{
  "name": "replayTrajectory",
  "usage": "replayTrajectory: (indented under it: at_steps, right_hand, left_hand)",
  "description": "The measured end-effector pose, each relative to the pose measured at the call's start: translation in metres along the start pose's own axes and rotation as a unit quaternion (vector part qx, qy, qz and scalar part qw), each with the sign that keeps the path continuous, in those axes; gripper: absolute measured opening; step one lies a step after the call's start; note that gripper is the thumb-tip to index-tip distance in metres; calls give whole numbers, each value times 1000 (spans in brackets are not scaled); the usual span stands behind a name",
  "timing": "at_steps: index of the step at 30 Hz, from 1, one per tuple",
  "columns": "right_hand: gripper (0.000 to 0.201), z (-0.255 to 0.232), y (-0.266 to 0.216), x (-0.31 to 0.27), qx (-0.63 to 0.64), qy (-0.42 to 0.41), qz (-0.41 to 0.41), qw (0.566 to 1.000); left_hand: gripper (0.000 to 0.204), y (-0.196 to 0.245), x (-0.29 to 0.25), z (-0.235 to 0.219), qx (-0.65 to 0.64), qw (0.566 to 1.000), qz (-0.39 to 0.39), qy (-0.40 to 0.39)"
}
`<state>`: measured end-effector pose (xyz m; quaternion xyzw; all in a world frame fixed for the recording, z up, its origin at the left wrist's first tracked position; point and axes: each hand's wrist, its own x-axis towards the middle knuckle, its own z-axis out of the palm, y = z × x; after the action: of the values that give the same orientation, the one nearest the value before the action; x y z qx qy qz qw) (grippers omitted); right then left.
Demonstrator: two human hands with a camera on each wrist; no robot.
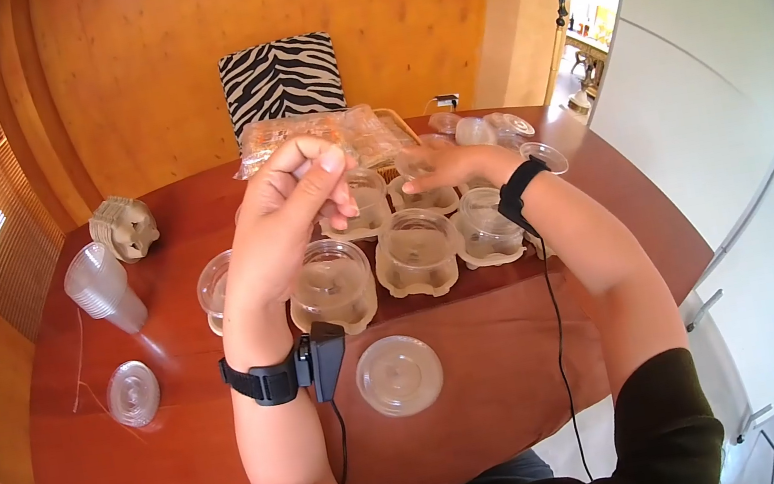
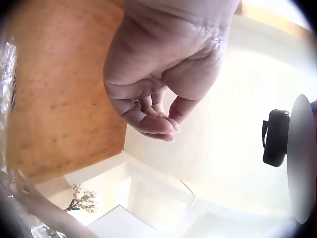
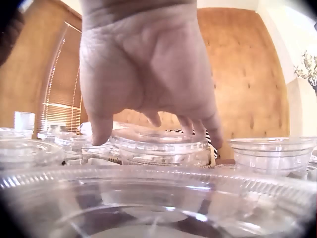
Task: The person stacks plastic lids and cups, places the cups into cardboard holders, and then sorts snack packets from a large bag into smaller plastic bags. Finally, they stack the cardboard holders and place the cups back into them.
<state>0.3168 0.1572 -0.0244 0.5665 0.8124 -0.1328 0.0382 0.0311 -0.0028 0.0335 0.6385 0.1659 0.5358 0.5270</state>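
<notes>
My right hand point(image 1: 461, 165) reaches to the back row with its fingers spread over a clear plastic lid point(image 3: 158, 145). In the right wrist view the thumb and fingers straddle that lid's rim, their tips pointing down. Raised above the near cups, my left hand point(image 1: 281, 213) has its fingers curled and the thumb tip meeting the fingertips, with nothing visible between them. Below the hands, several clear plastic cups point(image 1: 415, 246) sit in moulded-pulp cup carriers point(image 1: 336, 317). A clear rim point(image 3: 158, 174) fills the foreground of the right wrist view.
One flat lid point(image 1: 399, 375) lies near the table's front, another point(image 1: 134, 394) at left. Stacked cups point(image 1: 100, 282) and stacked pulp carriers point(image 1: 124, 230) stand left. Behind are a plastic bag point(image 1: 279, 137) and a wicker basket point(image 1: 396, 122). Cables hang from both wrists.
</notes>
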Motion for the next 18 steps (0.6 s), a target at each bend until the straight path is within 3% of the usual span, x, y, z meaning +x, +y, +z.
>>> replayTrajectory:
  at_steps: [5,9,12,13,16,18]
  right_hand:
    - [83,10,-6,-3,-18,-1,60,998]
    - [84,25,-2,5,-39,-18,12,999]
    - [84,23,-17,-7,-14,-12,66,998]
    - [84,24,-16,-6,-16,-9,62,998]
    - [86,22,-16,-9,-8,-11,63,998]
    - [84,16,-20,-10,-29,-25,74,996]
  left_hand:
    - [21,-7,3,-5,68,997,-16,-33]
    - [20,-14,1,-1,138,986,-53,-73]
    - [21,-14,-6,5,322,931,-24,-171]
    - [27,-8,-7,11,349,907,-103,-211]
    - [44,-36,-25,21,431,836,-56,-334]
    - [67,-47,-43,29,425,815,-93,-383]
